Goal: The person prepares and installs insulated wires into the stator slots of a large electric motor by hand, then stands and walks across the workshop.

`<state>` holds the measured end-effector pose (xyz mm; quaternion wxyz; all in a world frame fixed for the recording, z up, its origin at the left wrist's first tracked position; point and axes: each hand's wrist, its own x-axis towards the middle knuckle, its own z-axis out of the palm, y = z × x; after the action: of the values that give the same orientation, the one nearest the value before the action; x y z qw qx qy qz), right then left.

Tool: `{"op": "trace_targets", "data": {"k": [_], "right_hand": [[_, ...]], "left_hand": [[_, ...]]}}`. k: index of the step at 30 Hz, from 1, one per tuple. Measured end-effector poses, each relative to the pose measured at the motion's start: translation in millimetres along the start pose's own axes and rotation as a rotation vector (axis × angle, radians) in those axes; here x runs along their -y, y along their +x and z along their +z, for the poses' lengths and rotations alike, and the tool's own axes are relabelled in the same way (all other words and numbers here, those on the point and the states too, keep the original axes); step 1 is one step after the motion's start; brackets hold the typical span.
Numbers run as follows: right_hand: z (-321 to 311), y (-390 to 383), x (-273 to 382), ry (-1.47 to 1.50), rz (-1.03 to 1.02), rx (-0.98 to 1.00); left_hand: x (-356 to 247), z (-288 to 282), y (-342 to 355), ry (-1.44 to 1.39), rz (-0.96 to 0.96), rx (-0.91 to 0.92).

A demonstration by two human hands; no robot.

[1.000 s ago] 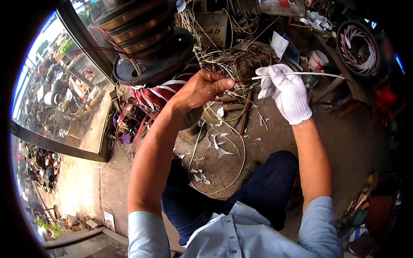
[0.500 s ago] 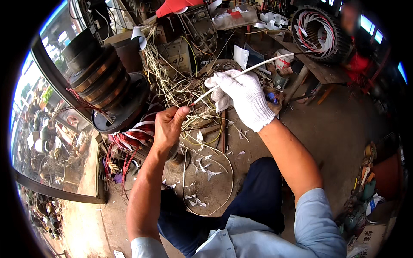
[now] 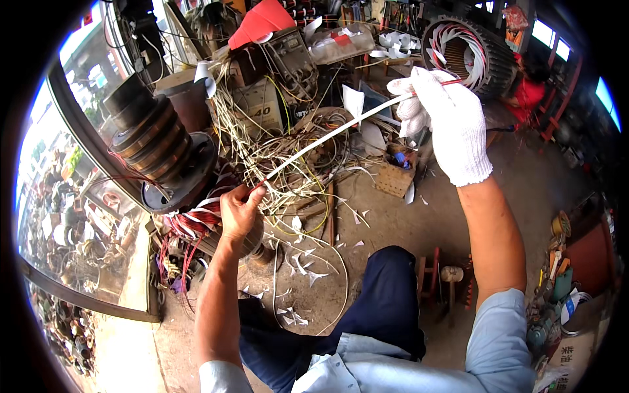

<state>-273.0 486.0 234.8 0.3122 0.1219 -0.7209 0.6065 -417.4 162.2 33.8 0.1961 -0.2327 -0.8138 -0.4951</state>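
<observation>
A long white sleeve tube [image 3: 314, 144] stretches slantwise between my two hands, with red wire showing at both ends. My bare left hand [image 3: 239, 211] is closed, thumb on top, on the red wire at the tube's lower left end. Farther up and right, my right hand [image 3: 452, 121], in a white knit glove, pinches the tube's upper end. A short red piece sticks out beyond the glove. Close by my left hand are the red and white windings [image 3: 195, 221] of a rotor with copper slip rings [image 3: 149, 145].
Tangled pale wires [image 3: 295, 167] lie beyond my hands. A finned motor stator [image 3: 473, 57] stands at the back right, near a person in red [image 3: 529, 92]. White paper scraps [image 3: 301, 268] and a mallet [image 3: 451, 275] are on the floor. Left is a glass panel [image 3: 92, 229].
My right hand has moved right and away from my left, toward the tube's upper end, where red now pokes out. My left hand has shifted slightly left and down. The view has turned a little.
</observation>
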Motion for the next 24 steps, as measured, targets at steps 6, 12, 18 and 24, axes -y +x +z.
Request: {"op": "trace_targets", "data": {"k": [6,12,18,24], "right_hand": [[-2.3,-13.6,9.5,-0.15,-0.162,0.008],[8.8,-45.7,28.8,-0.208,-0.246,0.035],[3.4,-29.3,13.5,-0.161,-0.215,-0.045],[17.2,-33.9,27.4,-0.273,-0.194,0.007]], "left_hand": [[0.1,-4.3,5.4,-0.07,-0.049,-0.013],[-2.3,24.7,26.1,0.292,-0.184,-0.278],[6.5,11.1,10.1,0.094,-0.074,-0.278],[-81.6,16.1,3.8,0.085,0.158,-0.184]]}}
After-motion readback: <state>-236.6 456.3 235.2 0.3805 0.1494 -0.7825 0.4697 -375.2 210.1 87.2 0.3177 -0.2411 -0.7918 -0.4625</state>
